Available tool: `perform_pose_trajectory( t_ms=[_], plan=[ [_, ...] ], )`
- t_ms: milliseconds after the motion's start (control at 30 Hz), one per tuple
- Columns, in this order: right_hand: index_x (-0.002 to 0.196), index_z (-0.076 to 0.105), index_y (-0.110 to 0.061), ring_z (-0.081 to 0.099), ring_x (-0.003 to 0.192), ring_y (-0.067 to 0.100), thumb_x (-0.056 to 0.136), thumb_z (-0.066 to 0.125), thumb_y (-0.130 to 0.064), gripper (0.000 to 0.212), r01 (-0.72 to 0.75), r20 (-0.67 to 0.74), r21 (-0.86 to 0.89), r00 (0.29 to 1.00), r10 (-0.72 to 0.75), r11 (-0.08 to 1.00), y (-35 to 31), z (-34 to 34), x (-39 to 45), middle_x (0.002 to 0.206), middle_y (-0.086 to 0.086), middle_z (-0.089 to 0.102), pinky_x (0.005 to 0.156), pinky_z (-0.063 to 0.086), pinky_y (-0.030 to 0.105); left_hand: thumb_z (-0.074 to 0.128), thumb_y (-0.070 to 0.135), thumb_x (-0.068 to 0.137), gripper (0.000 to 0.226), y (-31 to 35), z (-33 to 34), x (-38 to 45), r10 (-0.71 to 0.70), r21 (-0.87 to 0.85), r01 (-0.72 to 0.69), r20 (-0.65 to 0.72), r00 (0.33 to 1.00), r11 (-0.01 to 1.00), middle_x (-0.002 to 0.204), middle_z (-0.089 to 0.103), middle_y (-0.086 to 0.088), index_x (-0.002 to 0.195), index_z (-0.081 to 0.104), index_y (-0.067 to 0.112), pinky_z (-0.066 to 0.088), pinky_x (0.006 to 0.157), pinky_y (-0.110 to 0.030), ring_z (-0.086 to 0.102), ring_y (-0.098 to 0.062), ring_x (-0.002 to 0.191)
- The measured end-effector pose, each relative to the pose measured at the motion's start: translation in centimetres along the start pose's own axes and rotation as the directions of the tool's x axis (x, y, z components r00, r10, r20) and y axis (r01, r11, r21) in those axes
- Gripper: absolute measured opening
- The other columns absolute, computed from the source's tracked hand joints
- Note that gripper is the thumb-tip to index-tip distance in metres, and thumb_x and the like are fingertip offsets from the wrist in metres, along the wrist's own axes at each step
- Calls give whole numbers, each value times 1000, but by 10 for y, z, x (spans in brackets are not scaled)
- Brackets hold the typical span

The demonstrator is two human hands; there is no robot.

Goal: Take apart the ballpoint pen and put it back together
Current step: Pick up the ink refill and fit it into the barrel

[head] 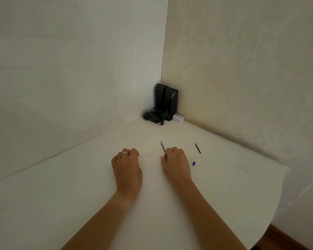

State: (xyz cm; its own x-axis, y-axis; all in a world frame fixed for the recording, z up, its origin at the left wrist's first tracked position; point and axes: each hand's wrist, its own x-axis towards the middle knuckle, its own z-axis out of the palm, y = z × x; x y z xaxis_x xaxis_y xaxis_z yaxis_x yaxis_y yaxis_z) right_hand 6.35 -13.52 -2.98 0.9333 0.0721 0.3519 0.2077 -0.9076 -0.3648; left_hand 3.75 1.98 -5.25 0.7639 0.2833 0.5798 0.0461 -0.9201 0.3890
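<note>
The pen lies in pieces on the white table [79,195]. My left hand [127,168], wearing a ring, pinches one end of the clear pen barrel [146,156], which points to the right. My right hand [176,164] holds a thin dark ink refill [163,146] that sticks up and away from the fingers. A second thin dark rod [197,147] rests on the table to the right of my right hand. A small blue cap [193,163] lies just right of that hand.
Black devices with cables [163,105] stand in the far corner, beside a small white box [178,117]. Walls close the table at the back and right. The table's curved edge [271,219] drops off at the right.
</note>
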Motion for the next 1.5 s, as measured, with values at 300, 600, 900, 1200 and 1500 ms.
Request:
perform_pose_trajectory(
  t_ms=[300,600,900,1200,1500],
  plan=[
    [96,57,-8,50,87,21,93,46,-1,13,-133,91,-102,986,142,986,-2,-19,-9,95,6,54,67,35,28,68,-14,64,40,-1,-5,0,-7,-4,7,16,1000,1000,83,59,-3,87,60,17,38,82,-38,57,-26,77],
    [83,66,-14,57,77,26,73,64,2,19,-52,-209,-43,977,42,998,13,-6,-32,84,1,59,63,45,34,64,-14,69,35,-14,-13,8,23,-30,-22,25,999,999,83,59,-3,87,60,17,37,76,-34,54,-25,75],
    [84,64,-22,53,77,22,67,73,9,36,-1,-266,-63,964,-16,998,16,-2,-35,79,-7,59,65,34,27,66,-12,70,33,-17,-16,8,-28,-29,29,4,1000,999,82,59,-3,86,61,17,32,75,-33,55,-27,77],
    [85,65,-23,53,76,22,66,74,9,37,29,-282,-51,959,-43,998,17,0,-34,78,-7,57,65,38,27,64,-12,71,32,-16,-14,7,18,-49,-18,13,1000,999,81,59,-4,85,61,16,32,75,-33,54,-27,76],
    [93,65,-22,50,82,17,74,68,7,35,190,-237,-40,952,-194,981,13,2,-34,86,-8,59,71,28,23,64,-6,76,30,-6,-13,5,208,-160,-191,98,973,968,86,60,3,89,61,20,41,80,-33,56,-21,81]
  ],
)
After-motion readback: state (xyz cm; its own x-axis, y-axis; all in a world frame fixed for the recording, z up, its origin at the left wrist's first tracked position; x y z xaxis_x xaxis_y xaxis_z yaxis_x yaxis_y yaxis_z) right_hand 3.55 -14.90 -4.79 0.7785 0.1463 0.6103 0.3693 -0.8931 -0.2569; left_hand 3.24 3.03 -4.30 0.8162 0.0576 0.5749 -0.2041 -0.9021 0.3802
